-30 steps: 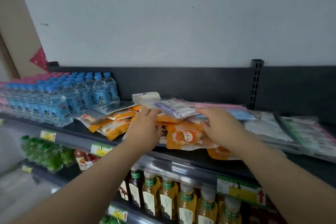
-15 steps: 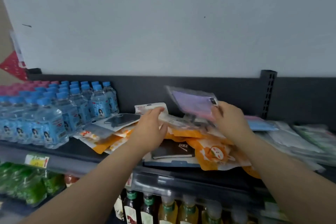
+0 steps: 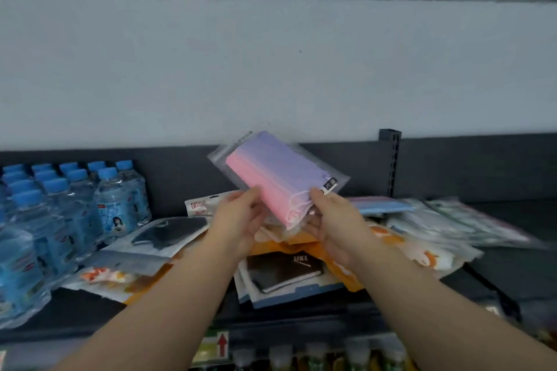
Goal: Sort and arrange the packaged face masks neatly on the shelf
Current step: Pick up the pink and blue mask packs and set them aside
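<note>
A clear pack of pink-to-purple face masks [image 3: 277, 175] is held up, tilted, above the pile on the dark shelf [image 3: 84, 310]. My left hand [image 3: 241, 220] holds its lower left edge, and my right hand [image 3: 334, 220] grips its lower right corner with the thumb on top. Below lie mixed mask packs: a black-mask pack marked LIKE [image 3: 283, 271], orange cartoon packs [image 3: 419, 253], a black-mask pack on the left [image 3: 168, 232], a blue pack [image 3: 382, 205] and pale packs at the right [image 3: 464, 223].
Shrink-wrapped water bottles with blue caps [image 3: 60, 214] fill the shelf's left side. A slotted upright post [image 3: 390, 159] stands at the back right. Drink bottles [image 3: 316, 355] and a price tag with a red arrow [image 3: 221, 346] sit on the tier below.
My right hand has lifted the pink-purple pack up off the pile and turned it. My left hand has left the white pack and come up to hold the lifted pack's edge.
</note>
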